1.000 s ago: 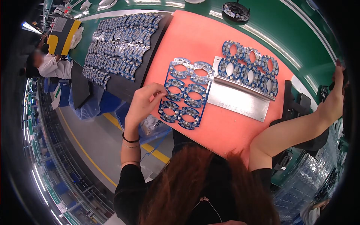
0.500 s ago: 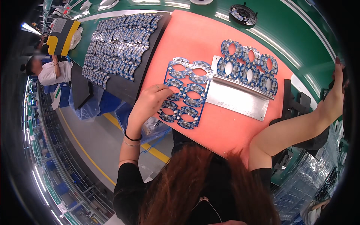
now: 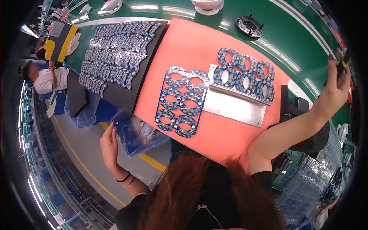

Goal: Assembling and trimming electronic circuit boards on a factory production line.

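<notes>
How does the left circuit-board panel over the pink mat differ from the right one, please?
The left panel lies on the pink mat, while the right panel partly overlies the metal plate. The left panel's boards sit two across; the right panel's, three across. Both are blue with six oval openings.

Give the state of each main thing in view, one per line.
Left hand: off the pink mat, grip unclear
Right hand: raised; grip on the dark object unclear
Near board panel: flat, boards joined
Far board panel: joined, partly over metal plate
Metal plate: lying on the mat
Board rows: closely packed on black pad
Black disc: lying on green table
</notes>
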`<move>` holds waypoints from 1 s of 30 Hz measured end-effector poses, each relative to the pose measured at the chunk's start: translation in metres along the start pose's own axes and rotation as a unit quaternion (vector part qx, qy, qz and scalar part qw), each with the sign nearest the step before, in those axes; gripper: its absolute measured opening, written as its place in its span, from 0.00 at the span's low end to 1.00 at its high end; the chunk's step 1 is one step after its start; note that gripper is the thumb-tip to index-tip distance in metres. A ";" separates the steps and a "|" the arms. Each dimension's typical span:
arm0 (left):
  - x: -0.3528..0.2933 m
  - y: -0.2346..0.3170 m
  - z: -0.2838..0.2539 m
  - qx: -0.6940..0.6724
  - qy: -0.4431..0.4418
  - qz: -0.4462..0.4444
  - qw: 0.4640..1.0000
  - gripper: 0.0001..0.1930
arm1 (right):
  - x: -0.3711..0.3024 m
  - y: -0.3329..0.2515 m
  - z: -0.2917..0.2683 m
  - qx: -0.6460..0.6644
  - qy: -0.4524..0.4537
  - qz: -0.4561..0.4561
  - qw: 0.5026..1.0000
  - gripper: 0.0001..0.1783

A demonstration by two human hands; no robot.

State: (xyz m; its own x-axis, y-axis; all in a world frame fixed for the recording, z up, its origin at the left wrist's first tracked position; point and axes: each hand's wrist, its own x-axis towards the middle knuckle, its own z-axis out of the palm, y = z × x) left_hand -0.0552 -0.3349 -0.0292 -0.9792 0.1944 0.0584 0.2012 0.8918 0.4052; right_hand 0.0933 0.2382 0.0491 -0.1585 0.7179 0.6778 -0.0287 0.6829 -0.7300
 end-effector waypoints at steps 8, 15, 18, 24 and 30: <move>0.061 0.160 -0.017 -0.144 0.009 0.304 0.942 0.05 | -0.003 -0.029 0.027 0.051 -0.035 -0.045 0.997 0.18; 0.214 0.281 0.023 -0.345 -0.101 0.436 0.825 0.07 | 0.034 -0.024 0.101 -0.095 -0.105 -0.127 0.982 0.19; 0.287 0.316 0.090 -0.415 -0.173 0.400 0.799 0.08 | 0.071 0.012 0.127 -0.246 -0.208 -0.220 0.921 0.22; 0.360 0.339 0.189 -0.293 -0.117 0.322 0.893 0.12 | 0.111 0.088 0.190 -0.410 -0.332 -0.378 0.761 0.25; 0.382 0.370 0.235 -0.187 -0.070 0.346 0.917 0.19 | 0.129 0.123 0.237 -0.440 -0.377 -0.469 0.667 0.25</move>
State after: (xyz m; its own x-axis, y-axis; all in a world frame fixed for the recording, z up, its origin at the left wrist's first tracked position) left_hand -0.3482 0.1655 -0.0709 -0.6024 0.7344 0.3127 0.7241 0.3379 0.6012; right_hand -0.1646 0.3822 0.0258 -0.9386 -0.1266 0.3210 0.0729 0.8365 0.5431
